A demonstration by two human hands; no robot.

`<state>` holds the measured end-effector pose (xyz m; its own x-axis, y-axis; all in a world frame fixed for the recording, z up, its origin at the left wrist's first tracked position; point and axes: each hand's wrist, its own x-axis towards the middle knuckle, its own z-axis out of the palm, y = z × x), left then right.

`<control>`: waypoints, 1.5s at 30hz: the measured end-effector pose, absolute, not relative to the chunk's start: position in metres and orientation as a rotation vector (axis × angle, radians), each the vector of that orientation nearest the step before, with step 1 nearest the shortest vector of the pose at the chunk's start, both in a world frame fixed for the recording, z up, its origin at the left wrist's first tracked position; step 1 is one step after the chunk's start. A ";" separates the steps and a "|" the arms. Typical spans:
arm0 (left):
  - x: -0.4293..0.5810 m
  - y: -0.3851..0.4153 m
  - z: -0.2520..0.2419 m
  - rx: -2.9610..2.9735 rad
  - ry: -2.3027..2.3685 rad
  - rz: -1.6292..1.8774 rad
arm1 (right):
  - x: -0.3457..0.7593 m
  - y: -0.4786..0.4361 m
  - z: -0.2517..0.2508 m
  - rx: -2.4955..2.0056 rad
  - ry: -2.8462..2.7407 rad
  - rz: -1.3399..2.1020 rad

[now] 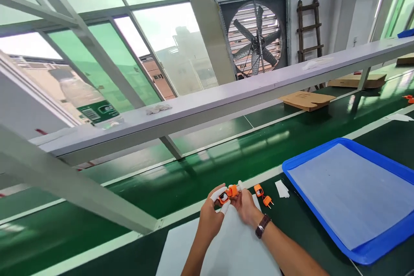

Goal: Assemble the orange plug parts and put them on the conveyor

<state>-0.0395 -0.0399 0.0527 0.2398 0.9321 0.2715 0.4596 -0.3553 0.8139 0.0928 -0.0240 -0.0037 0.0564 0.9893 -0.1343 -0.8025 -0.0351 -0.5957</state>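
Observation:
Between my two hands is a small orange plastic piece (224, 197) with a dark and white inside, joined to or touching a second orange part (233, 190). My left hand (208, 215), with white finger covers on its fingertips, pinches the left part. Closed around the right part, my right hand (246, 208) also shows a white fingertip and wears a dark watch on the wrist. A similar pair of orange pieces (258, 190) lies on the dark green bench just right of my right hand, one with thin prongs. Under both hands is a pale sheet (190, 250).
White paper slips (282, 189) lie beside a blue tray (347, 250) lined with a white sheet. Behind runs a green conveyor belt (207, 164), below a raised white shelf (194, 110) holding a plastic bottle (97, 110). Flat cardboard (307, 100) lies farther back. A slanted post (106, 200) stands left.

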 end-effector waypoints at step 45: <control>-0.041 -0.055 -0.001 1.133 1.159 1.187 | 0.100 -0.077 -0.007 -1.163 -1.209 1.032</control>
